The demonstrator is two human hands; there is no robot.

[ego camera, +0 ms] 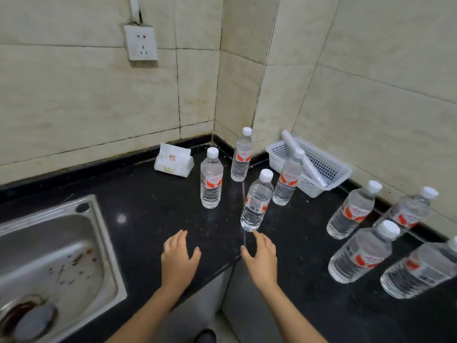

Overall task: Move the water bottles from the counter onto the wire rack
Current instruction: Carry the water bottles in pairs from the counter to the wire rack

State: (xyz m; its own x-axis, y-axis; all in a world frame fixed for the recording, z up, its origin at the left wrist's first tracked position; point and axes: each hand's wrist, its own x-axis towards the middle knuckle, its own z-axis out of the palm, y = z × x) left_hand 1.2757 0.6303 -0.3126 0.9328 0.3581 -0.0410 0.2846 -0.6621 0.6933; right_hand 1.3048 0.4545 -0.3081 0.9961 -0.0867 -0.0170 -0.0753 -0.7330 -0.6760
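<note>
Eight water bottles point(257, 201) stand upright on the black counter point(153, 206): four near its back corner, four along its right edge. Left hand point(178, 258) and right hand point(262, 258) hover at the front edge, fingers spread, holding nothing; right fingertips point(257, 235) just short of the nearest bottle.

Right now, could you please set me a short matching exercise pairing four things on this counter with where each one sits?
Things:
1. tissue pack
2. white basket
3. sink
4. nearest bottle

Places:
A. just beyond the right hand
B. set into the counter at the left
C. against the right wall
D. against the back wall, left of the bottles

Pairs: 1-D, 2-C, 3-B, 4-A
</note>
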